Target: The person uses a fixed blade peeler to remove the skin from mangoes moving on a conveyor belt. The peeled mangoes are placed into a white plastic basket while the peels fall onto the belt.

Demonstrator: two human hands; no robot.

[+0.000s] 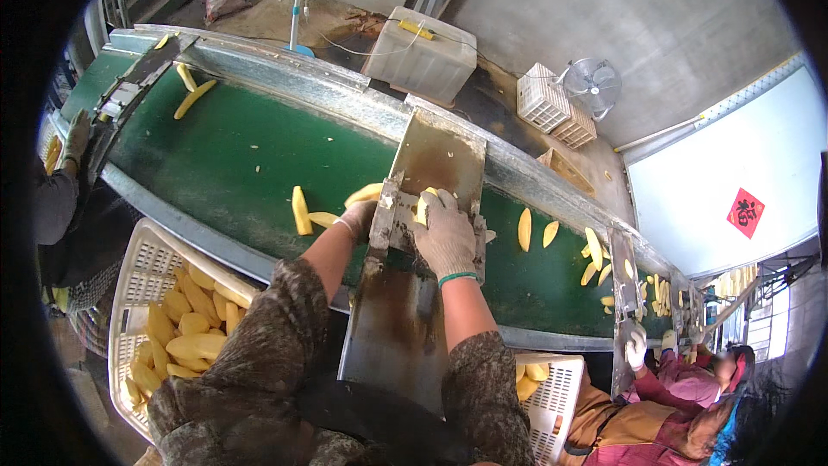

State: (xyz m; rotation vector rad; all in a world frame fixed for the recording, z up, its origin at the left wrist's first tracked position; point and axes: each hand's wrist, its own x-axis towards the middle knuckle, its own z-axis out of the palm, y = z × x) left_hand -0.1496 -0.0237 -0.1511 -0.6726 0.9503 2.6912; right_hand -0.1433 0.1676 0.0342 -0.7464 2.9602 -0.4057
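Observation:
My right hand (446,233), in a knitted work glove with a green cuff, grips a peeled yellow tuber piece (422,208) against the metal slicing board (440,149). That board spans a green conveyor belt (259,149). At the board's left edge is my left hand (358,219), also gloved, its fingers largely hidden behind a metal bracket (384,210). A yellow slice (363,195) lies just above this hand; whether the hand holds it is unclear. Two more slices, one upright (301,210) and one flat (322,219), rest on the belt nearby.
A white plastic crate (126,317) of peeled tubers stands at my left, another crate (563,395) at my right. Co-workers' gloved hands are at boards on the left (76,136) and right (636,348). Slices (524,230) lie farther right. Beyond the belt stand fans (592,87).

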